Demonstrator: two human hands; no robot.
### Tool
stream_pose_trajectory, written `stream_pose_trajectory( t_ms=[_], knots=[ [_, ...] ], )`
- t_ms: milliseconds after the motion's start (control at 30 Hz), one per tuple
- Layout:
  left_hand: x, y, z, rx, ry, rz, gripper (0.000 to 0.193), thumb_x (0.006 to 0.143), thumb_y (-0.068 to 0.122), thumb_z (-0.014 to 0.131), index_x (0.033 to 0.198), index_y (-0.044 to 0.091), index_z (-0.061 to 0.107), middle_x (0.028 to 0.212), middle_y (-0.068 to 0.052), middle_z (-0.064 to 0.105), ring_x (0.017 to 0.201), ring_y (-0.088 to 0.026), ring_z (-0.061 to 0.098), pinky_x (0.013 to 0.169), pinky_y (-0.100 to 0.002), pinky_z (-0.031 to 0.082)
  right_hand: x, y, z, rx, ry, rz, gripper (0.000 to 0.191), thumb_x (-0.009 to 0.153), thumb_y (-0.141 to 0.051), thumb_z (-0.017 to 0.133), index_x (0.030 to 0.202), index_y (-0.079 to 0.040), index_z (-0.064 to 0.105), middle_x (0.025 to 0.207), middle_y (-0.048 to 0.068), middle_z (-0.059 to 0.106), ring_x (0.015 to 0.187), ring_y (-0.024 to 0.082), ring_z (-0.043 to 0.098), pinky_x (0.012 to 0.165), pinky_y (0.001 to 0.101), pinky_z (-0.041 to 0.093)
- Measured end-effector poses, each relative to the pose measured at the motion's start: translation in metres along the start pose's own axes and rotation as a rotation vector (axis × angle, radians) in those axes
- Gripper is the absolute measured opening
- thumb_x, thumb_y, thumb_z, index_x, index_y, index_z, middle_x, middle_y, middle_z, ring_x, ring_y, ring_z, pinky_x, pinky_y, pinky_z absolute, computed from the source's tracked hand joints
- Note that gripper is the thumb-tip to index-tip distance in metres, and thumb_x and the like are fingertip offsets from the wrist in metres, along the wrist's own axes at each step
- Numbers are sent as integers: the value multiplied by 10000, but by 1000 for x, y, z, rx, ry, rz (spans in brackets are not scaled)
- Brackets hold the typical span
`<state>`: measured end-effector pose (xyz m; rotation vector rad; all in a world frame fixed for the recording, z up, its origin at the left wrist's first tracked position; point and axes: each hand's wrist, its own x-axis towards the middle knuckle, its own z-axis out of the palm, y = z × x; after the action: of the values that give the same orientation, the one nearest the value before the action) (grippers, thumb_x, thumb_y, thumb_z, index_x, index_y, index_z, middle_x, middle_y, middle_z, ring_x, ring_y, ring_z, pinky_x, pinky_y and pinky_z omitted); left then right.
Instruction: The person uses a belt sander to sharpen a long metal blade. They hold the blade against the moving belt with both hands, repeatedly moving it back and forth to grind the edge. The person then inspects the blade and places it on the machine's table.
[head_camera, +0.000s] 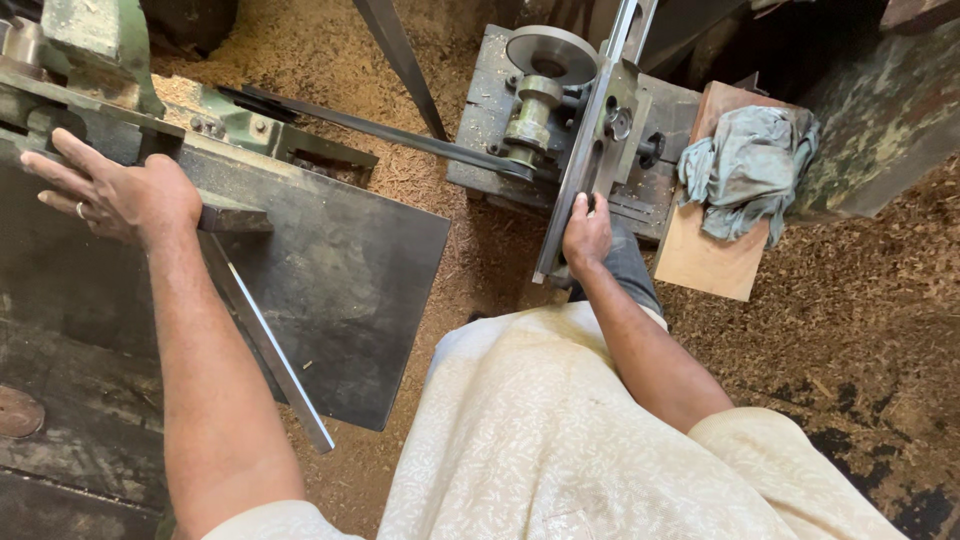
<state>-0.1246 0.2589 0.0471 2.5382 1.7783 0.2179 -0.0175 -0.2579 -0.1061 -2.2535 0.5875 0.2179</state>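
The left hand (118, 190), at ten o'clock, lies flat with fingers spread on the dark machine table (340, 290), gripping nothing. A thin metal strip (272, 345) runs diagonally over the table beneath the forearm, toward six o'clock. The right hand (586, 232), near centre, is curled around the lower end of a long steel bar (590, 150) that rises toward one o'clock past a small grinder wheel (551, 55). A belt (400, 133) stretches between the two machines. A rag (748, 165) sits on a board (705, 255) at three o'clock. Sawdust (860, 290) covers the floor. The risks, as I judge them: the bar could slip in the grasp near the wheel, the loose garment could catch the belt, and feet could slide on sawdust.
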Motion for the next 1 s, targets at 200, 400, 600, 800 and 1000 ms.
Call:
stream_pose_trajectory(
  t_ms=[200, 400, 600, 800, 1000],
  knots=[
    [0, 1, -1, 8, -29, -15, 913, 926, 125, 552, 1739, 228, 151, 1755, -127, -7, 1592, -458, 94, 1211, -549, 368, 5, -1, 1, -9, -3, 17, 568, 995, -473, 535, 1422, -100, 561, 1282, 202, 669, 1180, 374, 626, 1006, 448, 453],
    [-2, 3, -4, -37, -46, -33, 908, 926, 152, 567, 1736, 210, 160, 1760, -115, -4, 1600, -459, 81, 1238, -558, 321, 10, -3, 2, -2, 19, -21, 558, 998, -468, 542, 1405, -89, 577, 1300, 211, 668, 1197, 385, 621, 1019, 449, 454],
    [-4, 4, -6, -44, -69, -47, 913, 921, 153, 559, 1739, 203, 157, 1767, -106, -4, 1607, -454, 79, 1257, -571, 285, 13, -6, 1, 11, 21, -21, 556, 995, -468, 545, 1396, -85, 579, 1306, 220, 659, 1216, 396, 607, 1026, 448, 448],
    [-4, 5, -8, -39, -85, -51, 904, 924, 173, 555, 1732, 199, 150, 1762, -109, -13, 1601, -458, 77, 1255, -548, 291, 18, -9, 3, 9, 31, -16, 548, 992, -471, 540, 1388, -95, 593, 1303, 211, 667, 1228, 391, 608, 1034, 443, 447],
    [-4, 7, -10, -61, -114, -66, 952, 891, 133, 559, 1736, 202, 126, 1761, -117, -40, 1605, -451, 55, 1268, -544, 269, 21, -13, 0, 5, -6, 23, 569, 991, -480, 519, 1409, -96, 557, 1340, 196, 637, 1248, 375, 584, 1037, 446, 422]
  ],
)
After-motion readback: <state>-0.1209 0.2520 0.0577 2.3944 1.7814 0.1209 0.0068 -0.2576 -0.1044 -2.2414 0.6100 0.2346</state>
